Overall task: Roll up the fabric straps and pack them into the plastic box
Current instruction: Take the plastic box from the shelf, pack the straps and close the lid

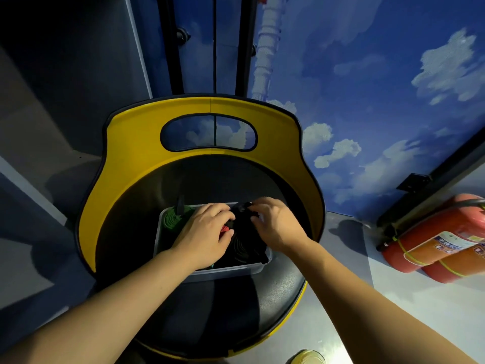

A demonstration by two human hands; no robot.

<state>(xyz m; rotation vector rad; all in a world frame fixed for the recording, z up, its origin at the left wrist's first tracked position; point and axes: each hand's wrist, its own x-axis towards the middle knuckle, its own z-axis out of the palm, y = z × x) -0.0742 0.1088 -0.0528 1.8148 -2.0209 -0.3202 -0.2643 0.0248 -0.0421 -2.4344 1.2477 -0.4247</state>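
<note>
A clear plastic box sits on the black seat of a yellow chair. A rolled green strap lies in its far left corner. Rolled black straps fill the right side, and a bit of red strap shows under my left hand. My left hand reaches into the middle of the box, fingers curled on the red and black straps. My right hand pinches a black strap at the box's far right edge.
The yellow chair back with a handle cutout rises behind the box. Two red fire extinguishers lie on the grey floor at the right. A blue cloud-painted wall stands behind. A yellowish object is at the bottom edge.
</note>
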